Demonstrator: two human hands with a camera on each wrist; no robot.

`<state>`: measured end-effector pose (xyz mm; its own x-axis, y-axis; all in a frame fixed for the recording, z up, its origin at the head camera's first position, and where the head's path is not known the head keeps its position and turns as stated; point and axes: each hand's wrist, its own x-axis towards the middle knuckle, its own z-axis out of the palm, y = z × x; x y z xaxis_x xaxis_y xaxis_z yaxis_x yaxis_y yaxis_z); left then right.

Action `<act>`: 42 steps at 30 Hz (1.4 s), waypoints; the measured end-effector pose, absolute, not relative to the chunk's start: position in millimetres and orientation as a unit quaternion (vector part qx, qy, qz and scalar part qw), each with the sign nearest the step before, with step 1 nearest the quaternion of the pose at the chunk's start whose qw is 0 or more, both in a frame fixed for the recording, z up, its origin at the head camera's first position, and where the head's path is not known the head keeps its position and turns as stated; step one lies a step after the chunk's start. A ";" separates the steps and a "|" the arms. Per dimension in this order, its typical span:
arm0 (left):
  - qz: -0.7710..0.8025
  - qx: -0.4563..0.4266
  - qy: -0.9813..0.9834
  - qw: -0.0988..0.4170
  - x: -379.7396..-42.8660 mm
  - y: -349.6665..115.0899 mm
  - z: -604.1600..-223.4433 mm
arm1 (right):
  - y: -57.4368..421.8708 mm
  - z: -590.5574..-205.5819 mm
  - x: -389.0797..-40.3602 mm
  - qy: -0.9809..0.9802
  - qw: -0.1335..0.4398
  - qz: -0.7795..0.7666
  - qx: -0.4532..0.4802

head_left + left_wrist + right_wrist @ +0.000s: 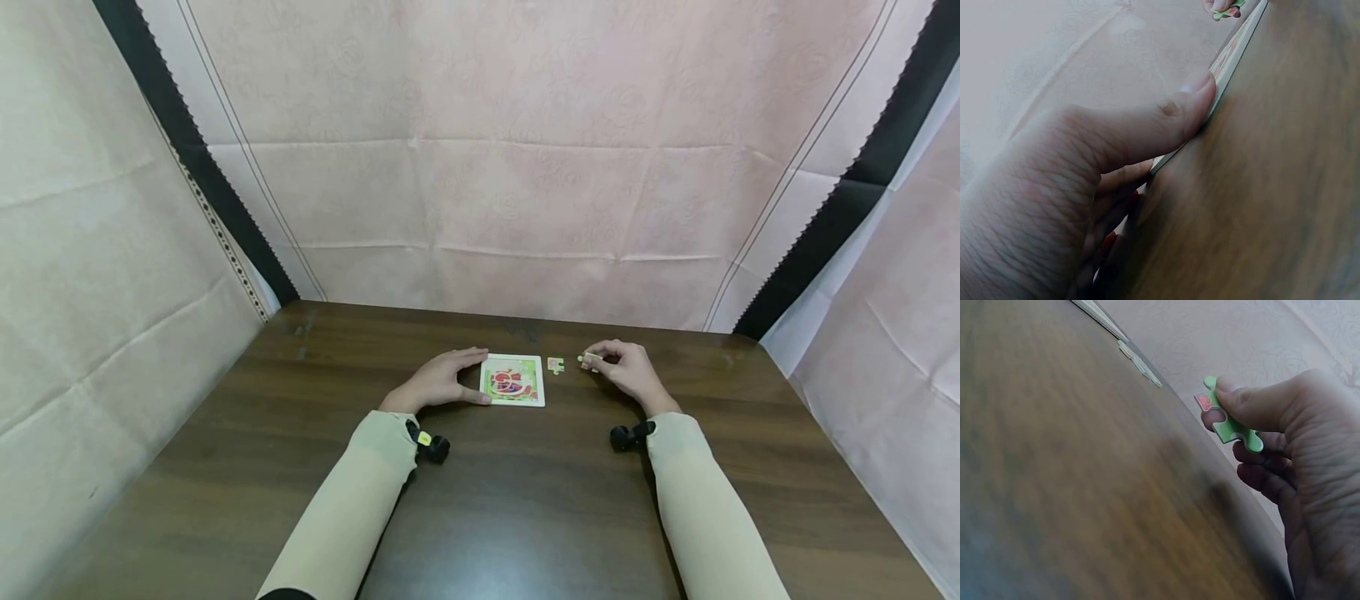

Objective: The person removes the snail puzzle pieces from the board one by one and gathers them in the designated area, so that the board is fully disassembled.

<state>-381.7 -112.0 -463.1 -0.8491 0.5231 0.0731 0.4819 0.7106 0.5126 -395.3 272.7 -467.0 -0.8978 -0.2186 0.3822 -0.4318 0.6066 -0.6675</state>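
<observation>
A framed jigsaw puzzle with a white border, green edges and a red fruit picture lies flat on the table. My left hand holds it at its left side, the thumb on the near edge and the fingers by the far left corner. In the left wrist view, the thumb presses against the tray's edge. Raised just off the table, my right hand pinches a green jigsaw piece with a red patch between thumb and fingers. Between puzzle and right hand rests a loose jigsaw piece.
The brown wooden table has its far edge just beyond the hands. Pale fabric walls stand behind and at both sides, with dark strips along the corners. Each wrist wears a black camera strap.
</observation>
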 end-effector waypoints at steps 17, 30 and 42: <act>0.266 0.272 0.924 0.042 -380.3 -112.1 -464.8 | 268.0 -467.9 -394.9 -0.894 0.135 0.384 0.189; 0.257 0.278 0.925 0.034 -383.8 -111.1 -464.2 | 255.9 -468.9 -399.7 -0.916 0.116 0.342 0.174; 0.269 0.275 0.922 0.041 -382.3 -111.7 -463.0 | 254.3 -467.8 -398.5 -0.923 0.095 0.338 0.159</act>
<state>-382.3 -111.7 -463.0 -0.8450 0.5300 0.0719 0.4857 0.7041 0.5181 -398.5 254.3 -467.8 -0.9314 -0.2294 0.2825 -0.3577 0.7204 -0.5942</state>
